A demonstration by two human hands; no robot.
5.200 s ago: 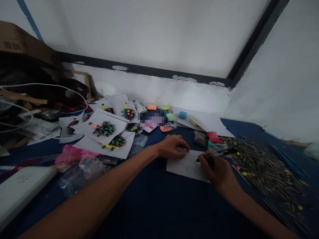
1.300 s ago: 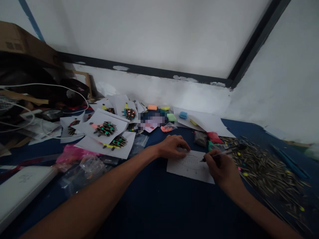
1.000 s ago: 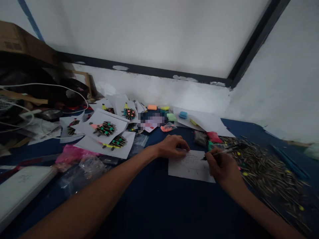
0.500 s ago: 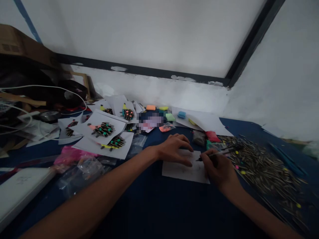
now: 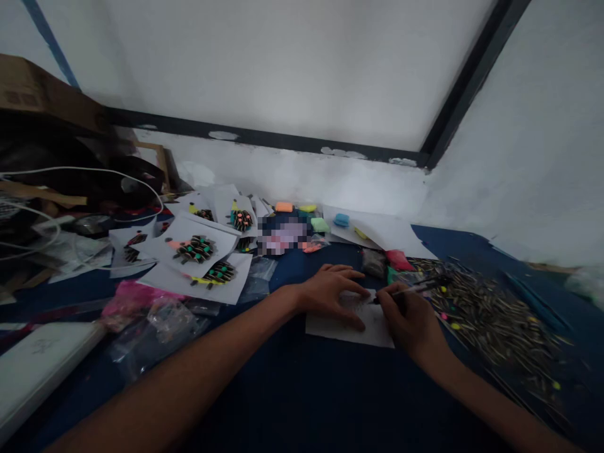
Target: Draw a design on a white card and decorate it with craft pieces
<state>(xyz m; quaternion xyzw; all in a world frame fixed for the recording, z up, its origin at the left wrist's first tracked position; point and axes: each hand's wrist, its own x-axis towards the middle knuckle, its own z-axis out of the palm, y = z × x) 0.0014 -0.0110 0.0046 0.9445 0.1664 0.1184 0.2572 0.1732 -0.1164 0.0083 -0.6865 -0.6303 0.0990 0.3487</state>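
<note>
Cardboard, a single box (image 5: pixel 44 94), stands far beyond and to the left of the left hand (image 5: pixel 330 292), with a looping white cable (image 5: pixel 94 170) just nearer than it. Dark blue tabletop (image 5: pixel 283 409) runs under both hands, dim and crowded at the left, and a white wall (image 5: pixel 292 179) with a dark frame (image 5: pixel 283 139) rises beyond them. To the right of the right hand (image 5: pixel 410 321) spreads a heap of striped, seed-like pieces (image 5: pixel 500 321).

Lying flat beneath the left hand is a small white paper sheet (image 5: pixel 328 326), faintly marked in dark strokes between the fingers; it reaches right to the other hand. The left hand is spread on it, thumb apart from the fingers. The right hand is closed around a slim, dark-tipped pen (image 5: pixel 419 287), tilted, its point at the sheet; whether it touches cannot be told.

Counted from the left: one white slab-like box (image 5: pixel 44 358) and one pink bag (image 5: pixel 136 296) left of the left hand; beyond them, at least five spiny figures (image 5: pixel 195 248) on papers; past the fingers, one orange pack (image 5: pixel 284 206), two yellow (image 5: pixel 307 207), one pale green (image 5: pixel 319 224), one blue (image 5: pixel 341 220); just beyond the right hand, one red packet (image 5: pixel 397 259).
</note>
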